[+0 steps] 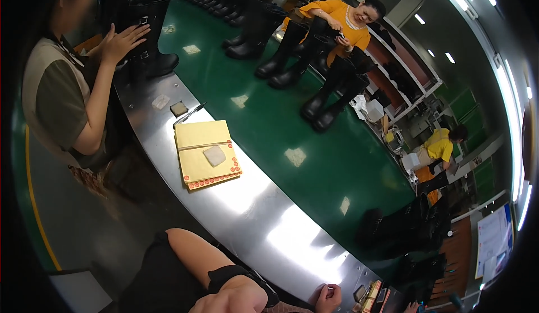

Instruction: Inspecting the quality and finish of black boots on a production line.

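At the lower edge, my left forearm is bent, with a black band at the wrist. My left hand (238, 300) is cut off by the frame, its fingers hidden. By the metal table edge (252, 200) is my right hand (327, 298), its fingers curled and pressed together; whatever they hold, if anything, is too small to make out. Close to the right hand lie a small stack of yellow card (371, 299) and a small dark block (359, 292). Farther left, a yellow pad (208, 164) with red round marks carries a pale square pad (214, 156).
Beyond the metal strip runs a green belt (264, 122) bearing black boots (335, 102). A pen (191, 114) and a dark square sponge-like block (178, 109) lie past the yellow pad. At left, a person's hands (124, 43) touch a tall boot (149, 32). Another person (342, 23) works across the belt.
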{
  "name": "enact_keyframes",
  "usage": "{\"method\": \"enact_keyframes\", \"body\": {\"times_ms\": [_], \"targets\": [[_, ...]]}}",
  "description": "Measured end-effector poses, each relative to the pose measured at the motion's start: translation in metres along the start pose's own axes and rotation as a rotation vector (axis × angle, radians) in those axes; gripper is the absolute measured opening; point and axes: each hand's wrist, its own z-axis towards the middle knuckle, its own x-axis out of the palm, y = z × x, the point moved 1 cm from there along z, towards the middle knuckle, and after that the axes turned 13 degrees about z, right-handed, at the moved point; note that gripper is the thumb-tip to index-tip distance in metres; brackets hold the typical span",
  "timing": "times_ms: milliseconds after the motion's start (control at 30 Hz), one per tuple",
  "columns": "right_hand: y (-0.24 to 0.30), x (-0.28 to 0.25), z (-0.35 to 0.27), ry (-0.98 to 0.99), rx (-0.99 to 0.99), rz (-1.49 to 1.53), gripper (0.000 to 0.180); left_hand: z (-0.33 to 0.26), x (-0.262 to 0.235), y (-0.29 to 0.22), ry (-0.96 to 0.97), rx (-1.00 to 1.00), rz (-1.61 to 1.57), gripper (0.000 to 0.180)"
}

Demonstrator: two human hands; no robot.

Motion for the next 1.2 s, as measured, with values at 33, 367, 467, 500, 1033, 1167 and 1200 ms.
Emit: {"method": "enact_keyframes", "body": {"times_ms": [33,367,467,500,1033,1167,1200], "targets": [[0.000,0.001,0.000,0.001,-0.007,-0.009,0.016,0.001,-0.002,0.000,-0.010,0.004,0.002,0.021],[-0.001,0.003,-0.004,-0.005,0.055,0.017,0.015,-0.001,-0.019,-0.005,-0.190,0.030,0.016,0.018],[-0.005,0.003,-0.004,0.009,0.061,0.001,0.015,-0.003,-0.025,-0.009,-0.185,0.021,0.034,0.017],[-0.006,0.004,-0.004,0.010,0.055,0.004,0.016,-0.002,-0.026,-0.010,-0.169,0.007,0.051,0.016],[-0.028,0.008,-0.004,-0.068,0.102,0.155,0.010,-0.001,-0.004,-0.025,0.028,-0.021,0.121,0.024],[-0.029,0.009,-0.004,-0.055,0.159,0.161,0.010,-0.027,0.003,-0.003,0.436,-0.227,0.542,0.028],[-0.027,0.008,-0.003,-0.057,0.125,0.142,0.009,-0.040,-0.006,0.007,0.725,-0.493,0.574,0.038]]}}
